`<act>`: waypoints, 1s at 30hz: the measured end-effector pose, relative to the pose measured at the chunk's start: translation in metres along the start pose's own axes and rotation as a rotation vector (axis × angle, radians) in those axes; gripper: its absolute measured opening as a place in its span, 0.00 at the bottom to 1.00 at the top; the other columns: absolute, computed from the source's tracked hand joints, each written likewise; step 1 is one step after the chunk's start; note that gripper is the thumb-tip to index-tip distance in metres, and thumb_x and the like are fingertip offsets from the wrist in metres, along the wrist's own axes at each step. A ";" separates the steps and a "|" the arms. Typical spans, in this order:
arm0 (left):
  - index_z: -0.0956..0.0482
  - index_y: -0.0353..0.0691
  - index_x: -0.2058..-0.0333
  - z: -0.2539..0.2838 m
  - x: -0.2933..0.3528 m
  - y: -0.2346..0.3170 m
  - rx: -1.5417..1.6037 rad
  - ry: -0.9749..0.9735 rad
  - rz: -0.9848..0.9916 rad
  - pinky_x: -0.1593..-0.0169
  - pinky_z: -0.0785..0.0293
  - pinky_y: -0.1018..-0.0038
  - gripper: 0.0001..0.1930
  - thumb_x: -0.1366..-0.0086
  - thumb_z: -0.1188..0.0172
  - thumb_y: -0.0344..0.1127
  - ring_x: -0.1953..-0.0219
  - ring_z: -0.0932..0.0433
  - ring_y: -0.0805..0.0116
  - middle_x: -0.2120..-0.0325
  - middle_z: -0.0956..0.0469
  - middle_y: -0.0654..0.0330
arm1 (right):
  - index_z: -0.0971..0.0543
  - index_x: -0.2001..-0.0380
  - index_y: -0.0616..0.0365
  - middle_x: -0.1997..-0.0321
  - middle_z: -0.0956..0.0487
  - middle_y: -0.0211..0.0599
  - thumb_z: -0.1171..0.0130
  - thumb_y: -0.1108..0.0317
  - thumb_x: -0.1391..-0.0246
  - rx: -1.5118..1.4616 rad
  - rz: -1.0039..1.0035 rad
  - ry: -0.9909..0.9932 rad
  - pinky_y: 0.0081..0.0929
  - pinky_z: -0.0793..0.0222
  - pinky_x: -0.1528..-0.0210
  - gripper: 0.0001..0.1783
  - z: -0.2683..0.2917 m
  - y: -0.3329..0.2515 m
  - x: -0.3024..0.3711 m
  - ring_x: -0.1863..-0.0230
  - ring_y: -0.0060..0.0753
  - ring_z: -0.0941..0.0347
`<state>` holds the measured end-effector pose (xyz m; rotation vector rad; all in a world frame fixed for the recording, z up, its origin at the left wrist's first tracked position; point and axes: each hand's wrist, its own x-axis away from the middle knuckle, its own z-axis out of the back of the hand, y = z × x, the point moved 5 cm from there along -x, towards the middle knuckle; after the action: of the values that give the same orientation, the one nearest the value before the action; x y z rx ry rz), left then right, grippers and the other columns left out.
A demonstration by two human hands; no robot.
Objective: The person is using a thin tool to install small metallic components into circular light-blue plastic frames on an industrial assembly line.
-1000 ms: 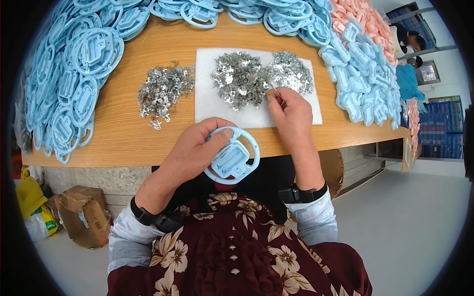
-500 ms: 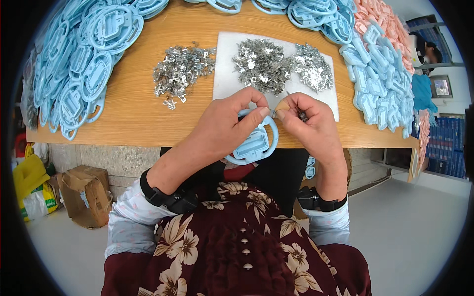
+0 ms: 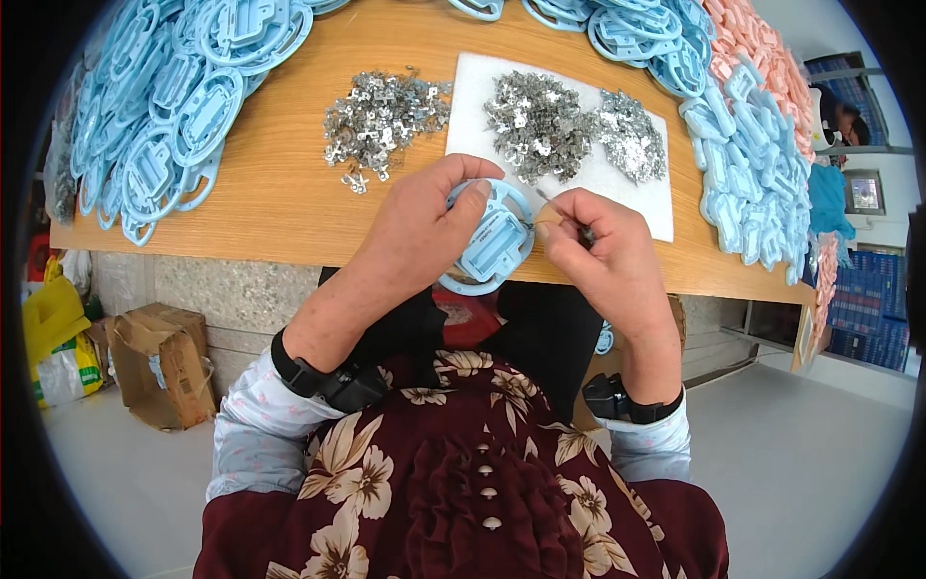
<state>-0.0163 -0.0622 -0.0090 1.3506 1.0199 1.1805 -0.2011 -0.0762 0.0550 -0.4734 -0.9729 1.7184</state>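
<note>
My left hand point(image 3: 410, 227) grips a light-blue plastic ring-shaped part point(image 3: 500, 246), like a toy steering wheel with a rectangular recess in its middle. The thumb lies over its upper left rim. Just right of the ring, my right hand point(image 3: 612, 251) is closed with thumb and forefinger pinched together. A thin metal tool point(image 3: 544, 196) sticks out of it; its exact kind is unclear. Small dark metal bits point(image 3: 585, 235) show between the curled fingers. Tan tape or a cover wraps a right fingertip, close to the ring's right edge.
Small metal clips lie heaped on the wooden table point(image 3: 280, 193) and on a white foam sheet point(image 3: 463, 106). Blue rings point(image 3: 207, 116) are piled at left and far side. Blue parts point(image 3: 743, 174) and pink parts point(image 3: 762, 58) cover the right. A cardboard box point(image 3: 159, 367) sits on the floor.
The ring has tilted flatter and moved slightly left and up, with my left thumb now over its rim. My right hand has drawn a little away from my left fingertips. The view has shifted slightly.
</note>
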 end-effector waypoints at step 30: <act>0.38 0.39 0.38 0.013 0.013 0.007 0.582 0.135 -0.153 0.53 0.27 0.80 0.18 0.24 0.53 0.29 0.59 0.26 0.78 0.57 0.24 0.62 | 0.22 0.62 0.58 0.70 0.30 0.16 0.40 0.69 0.39 -0.737 -0.182 -0.095 0.16 0.40 0.66 0.05 -0.029 0.016 0.011 0.69 0.10 0.38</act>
<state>-0.0014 -0.0521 -0.0009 1.6100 1.6194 0.8995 -0.1944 -0.0568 0.0267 -0.7469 -1.6672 1.1871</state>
